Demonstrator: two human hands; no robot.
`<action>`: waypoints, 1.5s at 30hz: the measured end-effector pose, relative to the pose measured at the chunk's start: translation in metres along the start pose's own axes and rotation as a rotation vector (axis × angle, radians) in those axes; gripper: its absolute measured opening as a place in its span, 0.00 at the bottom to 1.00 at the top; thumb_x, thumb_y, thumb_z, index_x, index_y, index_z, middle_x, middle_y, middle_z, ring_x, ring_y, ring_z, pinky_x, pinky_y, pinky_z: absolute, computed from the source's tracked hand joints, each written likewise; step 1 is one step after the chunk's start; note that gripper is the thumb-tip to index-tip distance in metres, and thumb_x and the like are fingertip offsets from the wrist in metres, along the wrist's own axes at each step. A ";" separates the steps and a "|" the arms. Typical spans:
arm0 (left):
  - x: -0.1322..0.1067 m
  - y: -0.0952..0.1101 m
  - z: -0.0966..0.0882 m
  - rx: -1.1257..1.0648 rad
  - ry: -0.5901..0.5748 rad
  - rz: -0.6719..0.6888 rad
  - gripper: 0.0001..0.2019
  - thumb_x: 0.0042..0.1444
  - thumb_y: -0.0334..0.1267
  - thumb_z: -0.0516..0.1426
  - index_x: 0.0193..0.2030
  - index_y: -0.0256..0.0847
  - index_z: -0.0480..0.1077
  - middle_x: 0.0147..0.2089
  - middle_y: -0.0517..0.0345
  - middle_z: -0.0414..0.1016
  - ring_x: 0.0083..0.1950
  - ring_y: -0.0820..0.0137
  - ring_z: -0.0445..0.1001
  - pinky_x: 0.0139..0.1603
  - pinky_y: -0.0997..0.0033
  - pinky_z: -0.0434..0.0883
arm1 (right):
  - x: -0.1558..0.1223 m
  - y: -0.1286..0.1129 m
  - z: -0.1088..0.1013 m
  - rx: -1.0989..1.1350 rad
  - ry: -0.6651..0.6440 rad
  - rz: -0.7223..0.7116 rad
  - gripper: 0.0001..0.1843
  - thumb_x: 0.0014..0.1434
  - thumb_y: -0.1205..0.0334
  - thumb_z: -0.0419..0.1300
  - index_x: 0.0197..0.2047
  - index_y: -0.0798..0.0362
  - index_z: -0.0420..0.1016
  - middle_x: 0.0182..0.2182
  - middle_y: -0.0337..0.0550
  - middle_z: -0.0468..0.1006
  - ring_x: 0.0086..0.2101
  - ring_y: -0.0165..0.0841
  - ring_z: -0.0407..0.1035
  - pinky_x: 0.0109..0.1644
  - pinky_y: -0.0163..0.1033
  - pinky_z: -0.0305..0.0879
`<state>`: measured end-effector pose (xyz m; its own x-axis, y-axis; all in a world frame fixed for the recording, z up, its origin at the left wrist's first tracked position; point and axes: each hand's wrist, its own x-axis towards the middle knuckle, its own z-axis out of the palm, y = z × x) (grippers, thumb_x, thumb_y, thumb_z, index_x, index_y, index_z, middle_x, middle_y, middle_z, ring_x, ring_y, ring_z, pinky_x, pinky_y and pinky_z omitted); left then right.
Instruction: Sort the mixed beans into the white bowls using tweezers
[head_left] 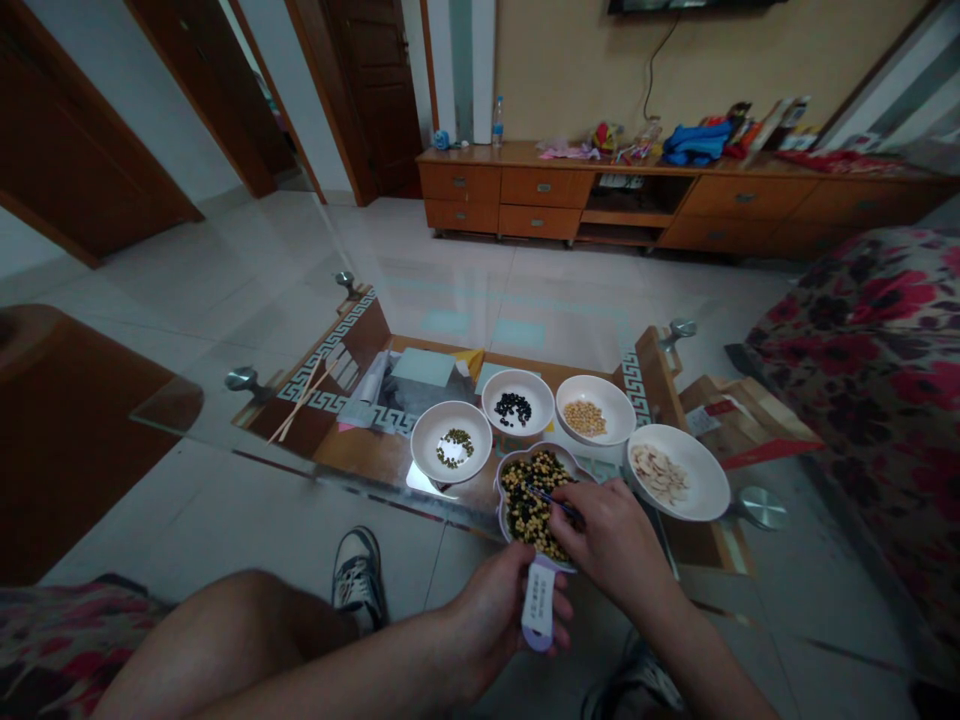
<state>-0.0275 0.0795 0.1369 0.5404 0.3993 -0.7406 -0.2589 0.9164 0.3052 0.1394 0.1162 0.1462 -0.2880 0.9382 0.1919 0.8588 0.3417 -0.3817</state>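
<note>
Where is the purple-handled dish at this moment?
In the head view, the dish is low, just right of centre, its handle in the left hand, just below the black-bean bowl.

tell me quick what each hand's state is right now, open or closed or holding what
Left hand: closed on the handle of the lavender bowl.
Right hand: closed, holding a slim dark tool, probably tweezers.

Right hand [611,525] is hiding the grip end of the slim tool [541,493] plus part of the lilac bowl [500,490], handle label [541,590] is showing too small to read, far dark panel [690,4] is running out of frame.
</note>
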 end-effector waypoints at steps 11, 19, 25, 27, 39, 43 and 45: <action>-0.002 0.004 0.004 0.022 0.023 -0.008 0.24 0.67 0.43 0.38 0.41 0.31 0.70 0.31 0.52 0.72 0.24 0.71 0.72 0.29 0.71 0.64 | 0.001 -0.001 -0.001 -0.049 -0.010 0.004 0.06 0.60 0.67 0.59 0.34 0.52 0.78 0.30 0.40 0.83 0.32 0.35 0.75 0.41 0.42 0.55; -0.001 0.000 0.002 0.015 0.014 -0.011 0.24 0.68 0.43 0.38 0.41 0.31 0.71 0.30 0.52 0.72 0.24 0.71 0.72 0.29 0.70 0.63 | 0.001 -0.001 -0.002 -0.042 -0.038 0.021 0.07 0.60 0.67 0.58 0.32 0.51 0.77 0.29 0.39 0.82 0.31 0.35 0.75 0.41 0.42 0.54; 0.000 0.001 0.001 0.016 0.005 -0.014 0.23 0.66 0.44 0.40 0.41 0.31 0.71 0.31 0.52 0.72 0.25 0.70 0.71 0.30 0.70 0.64 | 0.000 -0.002 -0.002 -0.033 -0.006 0.013 0.07 0.59 0.67 0.59 0.35 0.51 0.78 0.31 0.39 0.83 0.32 0.36 0.76 0.42 0.42 0.55; 0.000 0.002 0.001 0.019 0.009 -0.015 0.23 0.66 0.44 0.40 0.42 0.31 0.71 0.31 0.52 0.72 0.25 0.70 0.72 0.30 0.70 0.64 | 0.000 -0.001 -0.002 -0.033 -0.011 0.015 0.07 0.60 0.67 0.58 0.35 0.51 0.79 0.30 0.39 0.83 0.32 0.36 0.76 0.41 0.42 0.55; -0.002 0.003 0.004 0.018 0.013 -0.018 0.24 0.68 0.43 0.38 0.40 0.31 0.70 0.30 0.53 0.72 0.24 0.71 0.72 0.29 0.71 0.64 | 0.000 -0.002 -0.002 -0.030 -0.029 0.015 0.08 0.61 0.67 0.57 0.35 0.51 0.79 0.30 0.40 0.83 0.32 0.35 0.76 0.41 0.42 0.55; -0.003 0.004 0.004 0.017 0.013 -0.006 0.24 0.68 0.43 0.38 0.40 0.32 0.70 0.30 0.52 0.73 0.24 0.71 0.72 0.28 0.71 0.64 | -0.001 -0.002 -0.003 -0.027 0.019 0.002 0.08 0.60 0.67 0.58 0.35 0.52 0.79 0.31 0.41 0.84 0.32 0.35 0.76 0.42 0.42 0.56; -0.002 0.003 0.004 0.017 0.013 -0.007 0.24 0.68 0.43 0.38 0.40 0.31 0.71 0.30 0.52 0.73 0.24 0.71 0.72 0.28 0.71 0.64 | 0.000 -0.002 -0.003 -0.023 0.041 -0.009 0.08 0.60 0.67 0.58 0.34 0.52 0.78 0.31 0.41 0.84 0.32 0.35 0.75 0.41 0.41 0.55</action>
<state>-0.0266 0.0819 0.1417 0.5313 0.3928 -0.7507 -0.2413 0.9195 0.3103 0.1395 0.1151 0.1496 -0.2787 0.9317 0.2329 0.8659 0.3487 -0.3587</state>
